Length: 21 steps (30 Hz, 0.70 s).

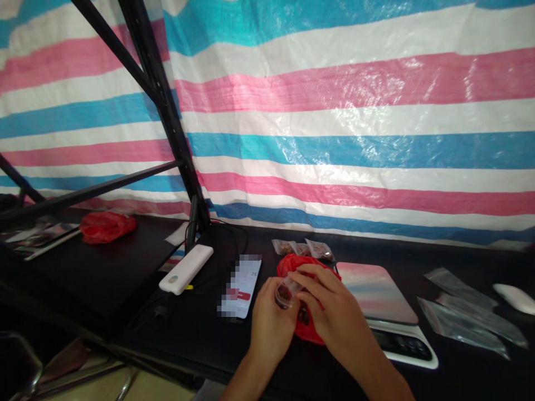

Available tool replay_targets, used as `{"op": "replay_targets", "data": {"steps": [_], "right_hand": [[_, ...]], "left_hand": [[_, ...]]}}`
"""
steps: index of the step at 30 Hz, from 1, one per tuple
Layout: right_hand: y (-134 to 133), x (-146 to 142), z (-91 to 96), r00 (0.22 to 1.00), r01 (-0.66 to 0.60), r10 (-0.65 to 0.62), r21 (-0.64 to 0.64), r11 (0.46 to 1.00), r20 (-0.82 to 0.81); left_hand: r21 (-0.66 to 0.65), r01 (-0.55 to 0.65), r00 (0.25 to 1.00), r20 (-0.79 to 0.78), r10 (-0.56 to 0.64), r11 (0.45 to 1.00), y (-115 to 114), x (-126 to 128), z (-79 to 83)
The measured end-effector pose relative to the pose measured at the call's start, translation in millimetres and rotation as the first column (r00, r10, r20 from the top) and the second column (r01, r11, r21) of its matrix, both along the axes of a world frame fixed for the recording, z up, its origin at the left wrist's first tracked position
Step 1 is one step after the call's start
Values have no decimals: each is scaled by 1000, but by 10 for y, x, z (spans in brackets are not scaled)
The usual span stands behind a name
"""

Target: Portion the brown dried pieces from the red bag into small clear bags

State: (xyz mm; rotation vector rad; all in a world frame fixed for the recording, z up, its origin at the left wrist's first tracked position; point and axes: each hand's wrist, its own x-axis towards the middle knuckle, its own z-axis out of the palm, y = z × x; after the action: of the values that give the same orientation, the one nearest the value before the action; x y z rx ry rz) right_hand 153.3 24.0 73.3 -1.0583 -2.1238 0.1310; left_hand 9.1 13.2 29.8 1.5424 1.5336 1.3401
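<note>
My left hand point(271, 323) and my right hand point(330, 312) meet over a red plastic bag point(307, 328) on the black table. Both pinch a small clear pouch point(286, 294) with brown bits inside, held between the fingertips. My right hand's fingers curl over the top of the pouch, and my left hand grips it from the left side. The red bag lies partly hidden under both hands.
A kitchen scale point(376, 292) sits right of the hands. Empty clear pouches point(463, 317) and a white object point(516, 298) lie further right. Filled pouches point(303, 248) lie behind the red bag. A phone point(241, 285), a white power bank point(186, 268), black stand legs point(167, 111) and another red bag point(106, 226) are left.
</note>
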Motion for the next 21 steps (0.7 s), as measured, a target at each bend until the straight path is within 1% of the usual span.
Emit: {"op": "replay_targets", "data": {"steps": [3, 7, 9, 12, 16, 18, 21], "right_hand": [[-21, -29, 1, 1000, 0, 0, 35, 999, -4], [-33, -58, -21, 999, 41, -41, 18, 999, 4], [-28, -60, -39, 998, 55, -55, -1, 999, -4], [-16, -57, -55, 998, 42, -43, -36, 998, -40], [3, -41, -40, 993, 47, -55, -79, 996, -104], [28, -14, -36, 988, 66, -81, -115, 991, -134], [96, 58, -74, 976, 138, -165, -183, 973, -140]], "left_hand": [[4, 1, 999, 36, -2, 1000, 9, 2, -6], [29, -15, 999, 40, 13, 999, 6, 2, -5], [33, -23, 999, 37, 21, 999, 2, 0, 0], [24, -23, 999, 26, 22, 999, -1, -8, 3], [23, -20, 1000, 14, 19, 1000, 6, -17, -3], [42, -39, 999, 1, 39, 998, 8, -17, 3], [92, -110, 993, -18, 112, 990, 9, -16, 32]]}}
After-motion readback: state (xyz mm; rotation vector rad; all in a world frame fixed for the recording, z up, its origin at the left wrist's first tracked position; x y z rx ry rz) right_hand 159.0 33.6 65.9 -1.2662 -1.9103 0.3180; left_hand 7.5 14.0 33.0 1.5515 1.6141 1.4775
